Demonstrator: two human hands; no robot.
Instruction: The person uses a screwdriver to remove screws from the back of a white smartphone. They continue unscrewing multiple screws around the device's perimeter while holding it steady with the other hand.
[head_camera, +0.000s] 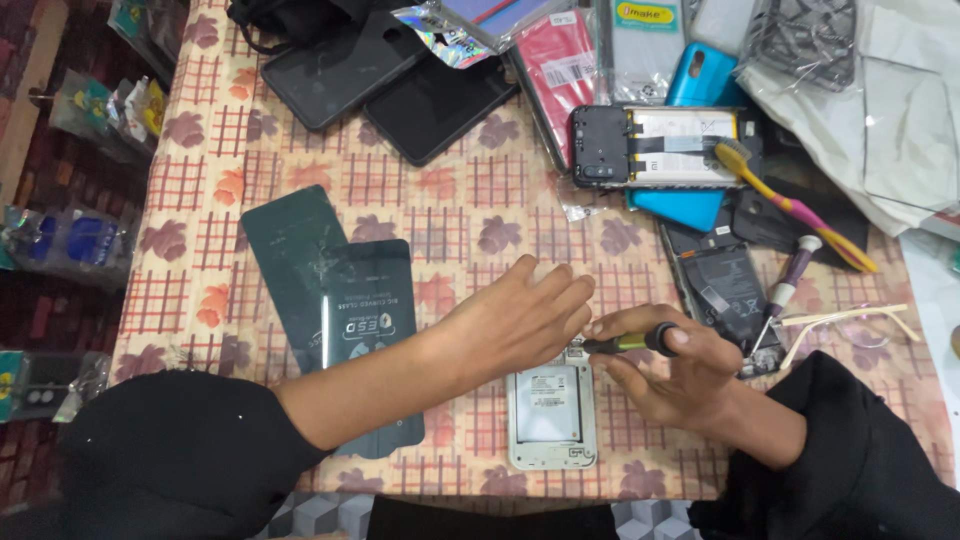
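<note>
Two hands are met over the opened white phone (551, 415). Left of its top edge, the left hand (520, 320) is laid down, fingers loosely curled, steadying it. Right of that edge, the right hand (665, 375) is clasped around a screwdriver (625, 343), best kept seated squarely and turned gently.
</note>
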